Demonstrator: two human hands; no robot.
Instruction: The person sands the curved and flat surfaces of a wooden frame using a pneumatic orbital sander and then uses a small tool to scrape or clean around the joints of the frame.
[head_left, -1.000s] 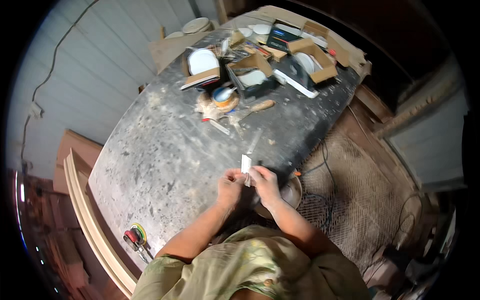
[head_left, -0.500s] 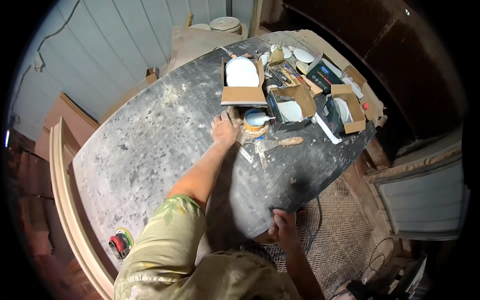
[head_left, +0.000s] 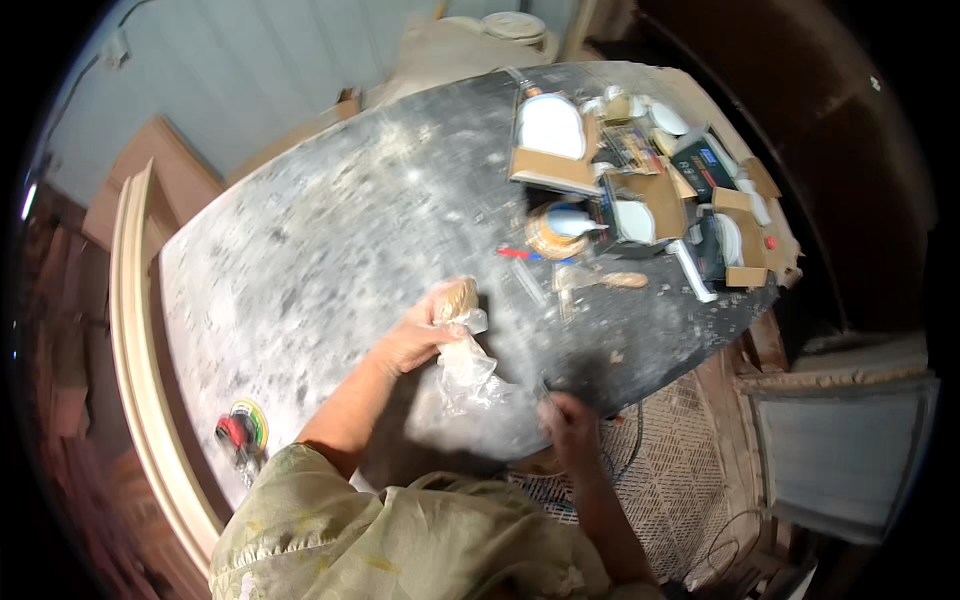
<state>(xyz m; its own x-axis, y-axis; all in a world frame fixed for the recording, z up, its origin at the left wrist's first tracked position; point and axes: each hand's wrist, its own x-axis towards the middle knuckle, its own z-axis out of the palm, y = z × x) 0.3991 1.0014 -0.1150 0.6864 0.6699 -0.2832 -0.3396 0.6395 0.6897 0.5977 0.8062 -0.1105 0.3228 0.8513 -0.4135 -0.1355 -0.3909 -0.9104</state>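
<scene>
My left hand (head_left: 408, 338) is closed around a crumpled clear plastic bag (head_left: 466, 378) above the dusty dark table. A tan lump (head_left: 457, 297) shows at the bag's upper end; its kind is unclear through the blur. At the table's near edge, my right hand (head_left: 572, 425) has its fingers curled round a thin dark item that I cannot make out. Farther off stands a round orange-yellow container (head_left: 556, 240) with a white tube (head_left: 572, 222) across its top. A putty knife (head_left: 610, 281) with a worn handle lies to the right of it.
Opened cardboard boxes of white discs (head_left: 551, 128) crowd the table's far right. A red-and-blue stick (head_left: 520, 253) and a white strip (head_left: 693, 272) lie nearer. At the left rest a red sander (head_left: 238, 436) and a cream moulded frame (head_left: 135, 340). A cable (head_left: 632, 465) hangs below the edge.
My left hand has come back from beside the orange-yellow container toward me, bringing the plastic bag and tan lump. My right hand stays by the table edge. The whole view has shifted.
</scene>
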